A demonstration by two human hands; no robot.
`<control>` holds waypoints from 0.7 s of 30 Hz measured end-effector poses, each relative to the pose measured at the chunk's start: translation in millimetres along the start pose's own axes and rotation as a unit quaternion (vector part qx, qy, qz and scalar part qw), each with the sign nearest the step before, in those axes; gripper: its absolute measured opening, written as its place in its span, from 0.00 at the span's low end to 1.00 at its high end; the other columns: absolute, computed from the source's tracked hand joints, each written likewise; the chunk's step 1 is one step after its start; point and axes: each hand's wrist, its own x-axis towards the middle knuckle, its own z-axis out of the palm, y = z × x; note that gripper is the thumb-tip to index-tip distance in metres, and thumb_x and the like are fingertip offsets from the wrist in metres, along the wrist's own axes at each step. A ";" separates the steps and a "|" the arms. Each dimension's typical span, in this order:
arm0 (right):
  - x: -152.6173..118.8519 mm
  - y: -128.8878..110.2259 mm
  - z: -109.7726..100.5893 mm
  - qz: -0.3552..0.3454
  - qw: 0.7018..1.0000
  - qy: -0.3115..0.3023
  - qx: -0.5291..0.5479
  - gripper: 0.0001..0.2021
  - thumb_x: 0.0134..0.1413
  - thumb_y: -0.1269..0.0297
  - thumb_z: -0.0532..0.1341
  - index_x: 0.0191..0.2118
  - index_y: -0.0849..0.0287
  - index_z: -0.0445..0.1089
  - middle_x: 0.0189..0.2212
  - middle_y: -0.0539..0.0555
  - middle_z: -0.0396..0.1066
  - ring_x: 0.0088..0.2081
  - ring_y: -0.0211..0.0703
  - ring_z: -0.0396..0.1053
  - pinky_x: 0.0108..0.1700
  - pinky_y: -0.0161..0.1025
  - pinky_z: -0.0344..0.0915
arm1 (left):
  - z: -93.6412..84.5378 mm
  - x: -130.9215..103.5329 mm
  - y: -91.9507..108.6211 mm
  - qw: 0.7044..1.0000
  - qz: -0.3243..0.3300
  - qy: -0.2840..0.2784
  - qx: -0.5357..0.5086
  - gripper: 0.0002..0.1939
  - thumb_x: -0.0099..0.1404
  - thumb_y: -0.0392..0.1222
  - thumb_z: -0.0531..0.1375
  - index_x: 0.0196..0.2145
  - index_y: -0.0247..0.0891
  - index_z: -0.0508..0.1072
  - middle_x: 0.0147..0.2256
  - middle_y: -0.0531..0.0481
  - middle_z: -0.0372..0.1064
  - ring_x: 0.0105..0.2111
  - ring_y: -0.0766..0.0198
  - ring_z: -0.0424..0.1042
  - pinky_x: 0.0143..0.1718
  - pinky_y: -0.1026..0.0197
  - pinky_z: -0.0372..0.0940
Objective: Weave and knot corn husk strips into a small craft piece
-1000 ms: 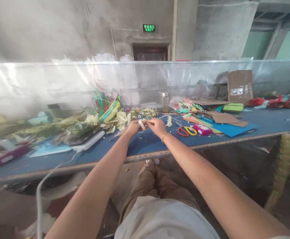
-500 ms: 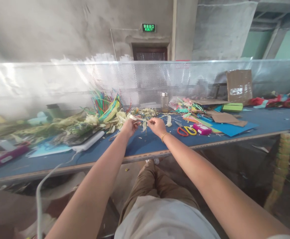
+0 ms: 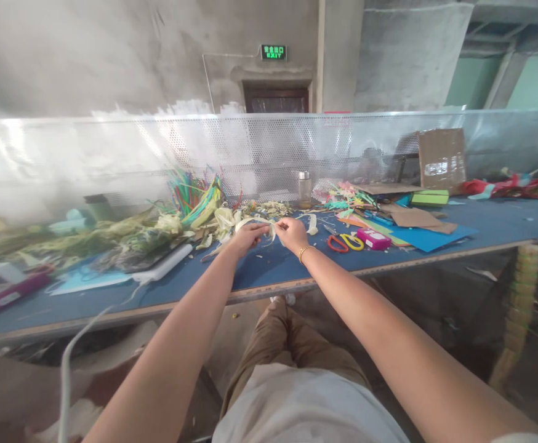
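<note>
Over the blue table (image 3: pixel 269 272), my left hand (image 3: pixel 249 237) and my right hand (image 3: pixel 292 234) nearly meet. My left fingers are closed around a pale cream strip (image 3: pixel 252 220), which arches up behind that hand. The closed thumb and fingertips of my right hand pinch the strip near its other end. What the strip is made of is too small to tell. Behind my left hand lie cream petal-like pieces (image 3: pixel 225 220). Right of my right hand are a red-handled pair of scissors (image 3: pixel 337 245) and a yellow-handled one (image 3: pixel 353 242).
A glass bottle (image 3: pixel 305 192) stands at the back. Colourful stems (image 3: pixel 195 200) and a white power strip (image 3: pixel 167 261) are on the left. To the right are a magenta box (image 3: pixel 373 239), blue sheets (image 3: pixel 439 237) and cardboard (image 3: pixel 442 159). A perforated metal screen (image 3: pixel 269 141) runs behind.
My left hand has turned palm-down and reached right, its fingertips now close to my right hand. The strip now bows up behind the left hand. My right hand has barely moved.
</note>
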 end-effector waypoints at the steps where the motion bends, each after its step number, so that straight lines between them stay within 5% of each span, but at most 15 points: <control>1: -0.1 0.0 0.2 -0.004 1.000 -0.003 -0.001 0.08 0.50 0.63 0.59 0.28 0.58 0.74 0.25 0.52 0.74 0.28 0.40 0.69 0.33 0.34 0.61 | 0.4 -0.1 -0.2 1.000 0.011 0.007 0.005 0.20 0.45 0.48 0.70 0.36 0.37 0.77 0.23 0.51 0.68 0.17 0.74 0.58 0.15 0.69 0.47; 8: -1.4 -1.2 1.0 -0.045 0.998 -0.029 -0.025 0.08 0.51 0.63 0.60 0.28 0.57 0.75 0.25 0.51 0.74 0.28 0.39 0.68 0.32 0.34 0.59 | -0.5 3.4 -4.8 0.999 0.017 0.041 0.018 0.15 0.48 0.48 0.68 0.30 0.35 0.74 0.18 0.53 0.65 0.15 0.74 0.55 0.16 0.69 0.47; 15: -2.3 -3.5 -0.1 -0.095 0.994 -0.056 -0.014 0.11 0.57 0.63 0.57 0.32 0.57 0.76 0.29 0.53 0.74 0.33 0.39 0.68 0.37 0.34 0.60 | -3.3 4.9 -5.6 0.999 0.048 0.010 0.003 0.15 0.50 0.49 0.66 0.29 0.36 0.71 0.19 0.54 0.64 0.16 0.73 0.58 0.18 0.69 0.49; 21: -1.3 1.6 4.2 -0.069 0.997 -0.033 0.029 0.08 0.56 0.62 0.59 0.36 0.57 0.74 0.33 0.53 0.75 0.36 0.40 0.71 0.42 0.36 0.63 | -3.2 4.0 -1.8 0.997 0.052 0.059 0.025 0.12 0.52 0.48 0.64 0.28 0.36 0.70 0.18 0.56 0.61 0.16 0.74 0.56 0.17 0.70 0.48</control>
